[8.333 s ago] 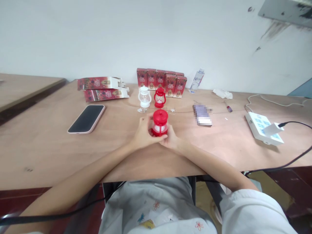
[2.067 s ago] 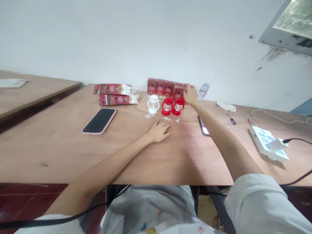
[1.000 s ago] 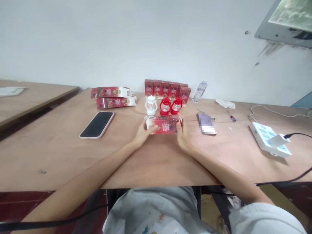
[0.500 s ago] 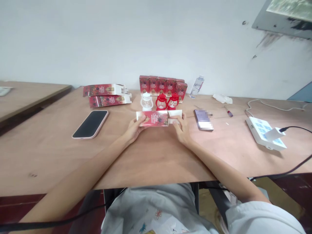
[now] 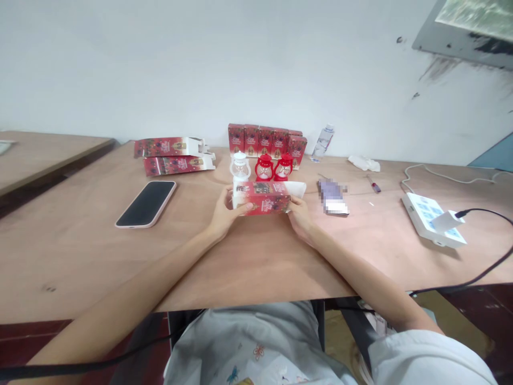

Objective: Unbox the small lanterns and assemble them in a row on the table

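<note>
- Tilted since the last frame: held carton [image 5: 262, 203], two printed faces showing, white flap [image 5: 296, 189] swung out behind its right end.
- Wooden table [image 5: 120, 267] spans the frame, left edge to right.
- Red cartons [image 5: 264, 140] stand grouped by the wall, upper centre.
- Two open cartons [image 5: 172, 155] lie on their sides, upper left.
- Held carton at centre, lying crosswise; left hand [image 5: 223, 215] grips its left end, thumb on the front; right hand [image 5: 301, 215] pinches the right end near the flap.
- White power strip [image 5: 420, 206], right, plug in it.
- Dark-screened phone [image 5: 146, 204], left of the hands.
- White lantern [image 5: 240, 168] and two red lanterns [image 5: 264, 168] upright, just behind the held carton.
- Small screwdriver [image 5: 375, 187], right of centre.
</note>
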`<state>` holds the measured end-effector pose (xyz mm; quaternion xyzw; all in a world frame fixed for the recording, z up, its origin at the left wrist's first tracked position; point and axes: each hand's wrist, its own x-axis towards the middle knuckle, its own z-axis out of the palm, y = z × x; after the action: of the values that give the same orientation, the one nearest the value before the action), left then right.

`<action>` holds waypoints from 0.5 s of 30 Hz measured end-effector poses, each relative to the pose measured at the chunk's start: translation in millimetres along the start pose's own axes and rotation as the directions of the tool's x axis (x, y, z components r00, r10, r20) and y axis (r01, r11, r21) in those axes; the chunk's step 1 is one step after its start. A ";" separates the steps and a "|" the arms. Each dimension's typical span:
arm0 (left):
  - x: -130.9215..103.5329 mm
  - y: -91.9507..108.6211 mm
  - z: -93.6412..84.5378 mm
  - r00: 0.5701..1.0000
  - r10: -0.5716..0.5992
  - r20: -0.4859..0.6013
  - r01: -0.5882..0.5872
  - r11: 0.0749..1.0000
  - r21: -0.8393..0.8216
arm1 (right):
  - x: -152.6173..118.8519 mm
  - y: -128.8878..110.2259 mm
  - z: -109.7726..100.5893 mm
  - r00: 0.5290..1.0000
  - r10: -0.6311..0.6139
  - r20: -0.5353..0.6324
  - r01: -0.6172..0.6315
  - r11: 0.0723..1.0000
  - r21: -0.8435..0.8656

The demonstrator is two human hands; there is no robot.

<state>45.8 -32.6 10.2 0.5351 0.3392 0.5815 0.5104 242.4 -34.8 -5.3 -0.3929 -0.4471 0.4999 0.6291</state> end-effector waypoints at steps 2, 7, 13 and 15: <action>-3.7 3.7 5.2 0.999 0.044 0.008 -0.044 0.999 0.025 | 3.2 -0.3 -3.1 1.000 0.000 -0.008 0.000 0.999 0.033; 4.6 13.6 -0.4 0.982 0.172 -0.079 -0.170 0.985 0.023 | 21.2 -10.5 -24.7 0.998 0.021 -0.067 -0.013 0.994 0.105; 19.4 31.3 -26.0 0.818 0.561 -0.130 -0.496 0.801 0.336 | 54.8 -36.2 -63.7 0.940 -0.167 -0.298 0.201 0.976 0.087; 15.5 39.2 -25.3 0.715 0.697 -0.056 -0.596 0.650 0.471 | 67.4 -44.6 -72.6 0.871 -0.246 -0.427 0.279 0.960 0.018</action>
<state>13.6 -23.7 46.4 0.6457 0.2981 0.6963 0.0966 330.9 19.3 26.9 -0.4017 -0.3304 0.3307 0.7875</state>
